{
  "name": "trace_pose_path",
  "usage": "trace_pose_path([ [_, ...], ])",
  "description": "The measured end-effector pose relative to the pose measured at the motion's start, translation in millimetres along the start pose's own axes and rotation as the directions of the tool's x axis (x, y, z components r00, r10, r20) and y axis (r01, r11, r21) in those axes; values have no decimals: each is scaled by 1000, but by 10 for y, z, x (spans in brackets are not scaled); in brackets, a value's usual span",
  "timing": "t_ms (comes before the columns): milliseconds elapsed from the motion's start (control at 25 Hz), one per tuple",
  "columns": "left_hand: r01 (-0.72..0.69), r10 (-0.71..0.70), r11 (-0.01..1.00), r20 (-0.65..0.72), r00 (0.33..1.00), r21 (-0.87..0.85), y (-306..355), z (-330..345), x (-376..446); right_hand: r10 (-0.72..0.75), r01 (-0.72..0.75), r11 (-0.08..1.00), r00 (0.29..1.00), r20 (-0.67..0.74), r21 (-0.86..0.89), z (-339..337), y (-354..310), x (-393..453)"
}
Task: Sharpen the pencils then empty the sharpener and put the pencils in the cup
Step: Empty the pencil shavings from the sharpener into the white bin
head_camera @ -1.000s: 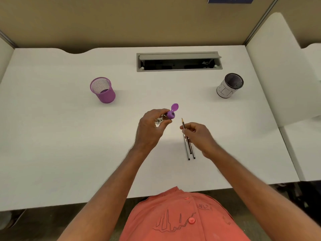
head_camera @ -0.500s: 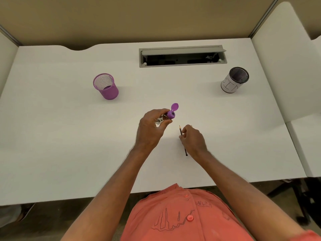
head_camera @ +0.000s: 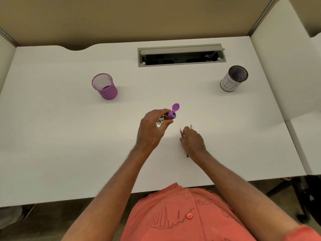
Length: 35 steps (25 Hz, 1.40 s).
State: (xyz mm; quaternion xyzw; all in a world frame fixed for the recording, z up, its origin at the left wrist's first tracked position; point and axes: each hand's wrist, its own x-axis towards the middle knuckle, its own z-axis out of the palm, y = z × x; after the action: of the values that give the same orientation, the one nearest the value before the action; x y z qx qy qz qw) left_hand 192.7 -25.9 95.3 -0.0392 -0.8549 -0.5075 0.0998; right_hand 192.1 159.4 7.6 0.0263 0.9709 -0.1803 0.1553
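Note:
My left hand (head_camera: 152,129) holds a small sharpener (head_camera: 171,114) above the middle of the white desk (head_camera: 69,145); its purple top points right, its lid is flipped open, and shavings show in its clear body. My right hand (head_camera: 192,141) lies low over the dark pencils (head_camera: 181,133) on the desk, fingers curled around them. Two sharpened tips stick out past the fingers and one pencil end shows below the hand. A purple mesh cup (head_camera: 104,86) stands at the back left.
A black mesh cup (head_camera: 233,78) wrapped in white paper stands at the back right. An open grey cable hatch (head_camera: 181,55) sits in the desk's far middle. White partitions flank the desk on both sides.
My right hand has lowered onto the pencils and closed over them, hiding most of their length. The left hand keeps the sharpener in the same spot. The camera has tilted slightly.

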Motion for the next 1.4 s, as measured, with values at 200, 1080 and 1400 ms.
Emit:
trace_pose_path([
  [200,-1,1,1000,3,1000,-3,-7,6,23,16,-15,1000,1000,21,-10,-23,-16,8],
  [1080,-11,17,990,41,999,-141,421,566,608,-236,416,660,905,-354,625,-1588,-108,69],
  [1400,-59,61,998,92,994,-25,531,986,849,-225,321,620,947,-231,716,-1842,311,445],
])
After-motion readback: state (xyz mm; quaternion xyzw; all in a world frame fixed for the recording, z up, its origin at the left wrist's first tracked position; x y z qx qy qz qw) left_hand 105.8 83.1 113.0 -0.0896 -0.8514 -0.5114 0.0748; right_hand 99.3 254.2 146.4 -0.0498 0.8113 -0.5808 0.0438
